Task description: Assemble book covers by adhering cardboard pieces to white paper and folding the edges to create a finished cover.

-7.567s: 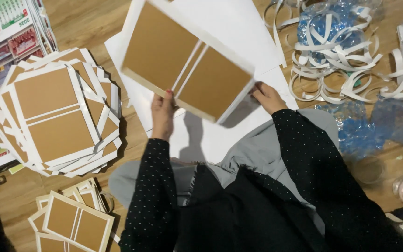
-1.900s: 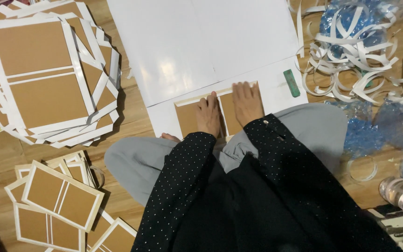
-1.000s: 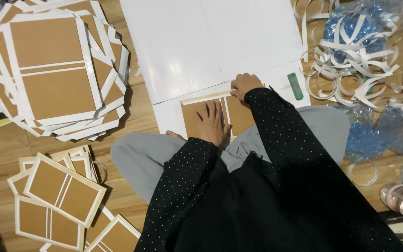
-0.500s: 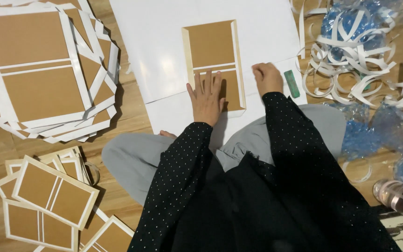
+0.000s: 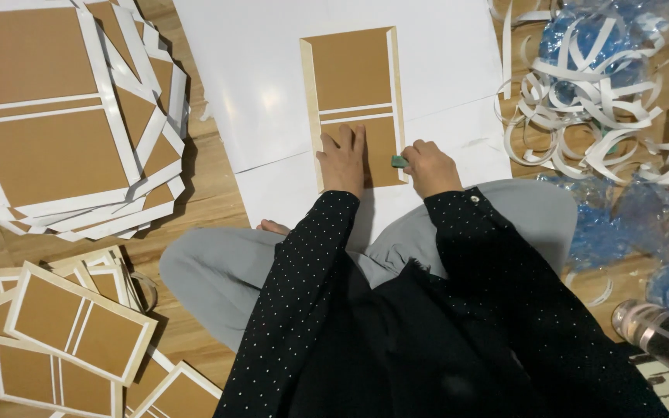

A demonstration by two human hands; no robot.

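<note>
Two hands on the brown board: left fingers flat, right fingers apparently pinching a green tool.

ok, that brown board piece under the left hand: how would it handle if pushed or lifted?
The brown board piece lies dead flat on the white sheet, so probably stiff. It looks thin, likely light. The left hand presses it down, suggesting it would slide easily.

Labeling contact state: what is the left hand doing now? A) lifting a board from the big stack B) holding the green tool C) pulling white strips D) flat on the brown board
D: the left hand lies flat, fingers extended, on the lower half of the brown board; the green tool is at the right hand.
</note>
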